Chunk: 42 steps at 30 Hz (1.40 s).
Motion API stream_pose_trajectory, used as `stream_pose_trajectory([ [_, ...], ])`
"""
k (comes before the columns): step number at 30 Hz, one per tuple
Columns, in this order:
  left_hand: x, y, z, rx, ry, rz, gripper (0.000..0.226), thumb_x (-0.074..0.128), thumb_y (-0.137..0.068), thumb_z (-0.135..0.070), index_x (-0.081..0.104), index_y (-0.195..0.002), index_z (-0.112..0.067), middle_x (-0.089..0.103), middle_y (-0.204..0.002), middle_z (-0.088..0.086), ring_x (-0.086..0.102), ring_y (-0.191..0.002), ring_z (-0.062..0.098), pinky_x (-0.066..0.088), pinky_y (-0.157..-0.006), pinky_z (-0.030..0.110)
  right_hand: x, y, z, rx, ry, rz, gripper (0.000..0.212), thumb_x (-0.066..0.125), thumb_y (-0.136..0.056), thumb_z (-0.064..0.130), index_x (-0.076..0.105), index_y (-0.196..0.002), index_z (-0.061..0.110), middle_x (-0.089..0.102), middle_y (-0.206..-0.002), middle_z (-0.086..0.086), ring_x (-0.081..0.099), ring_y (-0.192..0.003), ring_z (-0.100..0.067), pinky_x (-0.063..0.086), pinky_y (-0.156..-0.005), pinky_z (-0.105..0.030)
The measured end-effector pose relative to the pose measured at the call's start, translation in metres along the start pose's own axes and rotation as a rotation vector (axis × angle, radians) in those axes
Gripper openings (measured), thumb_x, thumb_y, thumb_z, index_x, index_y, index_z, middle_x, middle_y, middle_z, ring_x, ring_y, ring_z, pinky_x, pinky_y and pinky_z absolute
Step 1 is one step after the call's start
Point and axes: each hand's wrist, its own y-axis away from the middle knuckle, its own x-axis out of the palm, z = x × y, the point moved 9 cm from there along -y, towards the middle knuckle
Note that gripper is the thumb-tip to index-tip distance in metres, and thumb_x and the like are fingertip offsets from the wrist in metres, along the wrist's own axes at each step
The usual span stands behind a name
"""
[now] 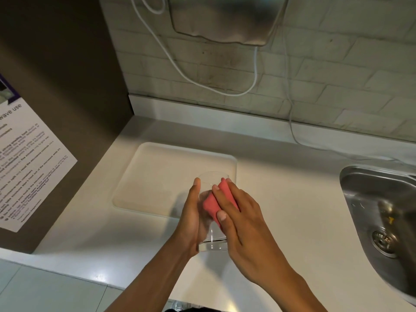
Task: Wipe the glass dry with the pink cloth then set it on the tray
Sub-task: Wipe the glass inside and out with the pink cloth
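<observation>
**Glass held between two hands above the worktop**

The glass [212, 212] sits between the left hand [191, 219] and the right hand [245, 224], cloth [219, 202] under the right fingers [225, 199]. The tray [157, 176] lies left of and behind the fingers; the sink [380, 212] is well to their right.

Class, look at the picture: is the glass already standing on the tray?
No: the glass is held up between the left hand and right hand, with the pink cloth against it, near the tray.
</observation>
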Motion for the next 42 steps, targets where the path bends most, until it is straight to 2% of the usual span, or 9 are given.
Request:
stream_pose_trajectory([
  [4,0.000,-0.003,0.003,0.003,-0.006,-0.018,0.055,0.040,-0.102,-0.054,0.073,-0.113,-0.012,0.079,-0.113,0.017,0.072,-0.109,0.032,0.053,-0.099,0.045,-0.001,-0.003,-0.005,0.017,0.066,-0.021,0.050,0.005,-0.102,0.052,0.007,-0.152,0.055,-0.002,-0.167,0.023,-0.007,-0.153,0.001,0.002,-0.126,-0.029],
  [12,0.015,-0.004,0.005,0.024,-0.122,0.080,0.057,0.050,-0.095,-0.070,0.079,-0.121,-0.028,0.076,-0.128,0.012,0.059,-0.135,0.039,0.034,-0.122,0.057,-0.014,-0.015,-0.011,0.075,0.026,-0.083,0.047,0.012,-0.107,0.049,0.010,-0.154,0.051,0.000,-0.165,0.025,0.002,-0.151,0.002,0.005,-0.125,-0.024],
  [16,0.016,-0.007,-0.003,0.024,-0.044,0.068,0.068,0.054,-0.086,-0.066,0.075,-0.118,-0.010,0.077,-0.115,0.020,0.073,-0.104,0.033,0.060,-0.092,0.044,-0.013,-0.009,-0.025,0.142,-0.134,-0.064,0.049,0.019,-0.107,0.047,0.010,-0.155,0.051,0.004,-0.164,0.031,0.004,-0.151,0.008,0.013,-0.126,-0.031],
  [19,0.013,-0.008,0.002,-0.002,-0.033,0.078,0.061,0.049,-0.098,-0.057,0.070,-0.126,-0.008,0.078,-0.113,0.015,0.075,-0.106,0.025,0.058,-0.095,0.037,-0.007,-0.004,-0.002,-0.017,-0.025,-0.049,0.047,0.019,-0.110,0.039,0.015,-0.156,0.048,0.006,-0.167,0.023,0.001,-0.152,0.005,0.011,-0.127,-0.034],
  [22,0.017,-0.006,0.010,-0.041,-0.002,0.105,0.046,0.035,-0.109,-0.043,0.073,-0.112,-0.016,0.083,-0.095,0.000,0.079,-0.085,0.012,0.064,-0.073,0.026,-0.006,-0.015,0.001,-0.039,0.066,-0.078,0.050,0.012,-0.107,0.044,0.014,-0.157,0.047,0.006,-0.168,0.018,0.004,-0.155,-0.004,0.011,-0.127,-0.039],
  [29,0.011,-0.009,0.004,-0.038,0.082,0.043,0.067,0.049,-0.099,-0.060,0.072,-0.127,-0.003,0.072,-0.127,0.024,0.067,-0.124,0.037,0.051,-0.106,0.047,-0.004,-0.004,-0.010,0.049,-0.153,0.033,0.047,0.016,-0.107,0.051,0.005,-0.152,0.059,-0.009,-0.162,0.037,0.001,-0.147,0.016,0.021,-0.124,-0.030],
  [32,0.017,-0.011,0.005,-0.018,0.071,0.068,0.056,0.046,-0.100,-0.054,0.085,-0.099,-0.014,0.079,-0.105,0.015,0.077,-0.098,0.025,0.060,-0.089,0.036,-0.004,-0.012,-0.007,-0.013,-0.006,0.053,0.045,0.014,-0.107,0.050,0.002,-0.149,0.064,-0.014,-0.162,0.034,0.008,-0.140,0.016,0.019,-0.116,-0.023],
  [39,0.022,-0.008,-0.006,0.002,0.036,0.032,0.080,0.055,-0.093,-0.064,0.061,-0.137,0.003,0.069,-0.131,0.027,0.067,-0.122,0.040,0.054,-0.103,0.049,-0.016,-0.011,-0.017,0.061,-0.152,0.015,0.047,0.018,-0.107,0.050,0.006,-0.152,0.059,-0.005,-0.161,0.038,0.009,-0.149,0.012,0.023,-0.124,-0.030],
  [42,0.026,-0.011,-0.004,0.017,-0.048,0.063,0.062,0.045,-0.103,-0.057,0.071,-0.125,-0.005,0.078,-0.113,0.016,0.074,-0.113,0.028,0.058,-0.100,0.039,-0.009,-0.010,-0.009,-0.022,-0.024,0.044,0.048,0.019,-0.109,0.045,0.004,-0.152,0.060,-0.012,-0.163,0.034,0.006,-0.145,0.014,0.020,-0.121,-0.026],
])
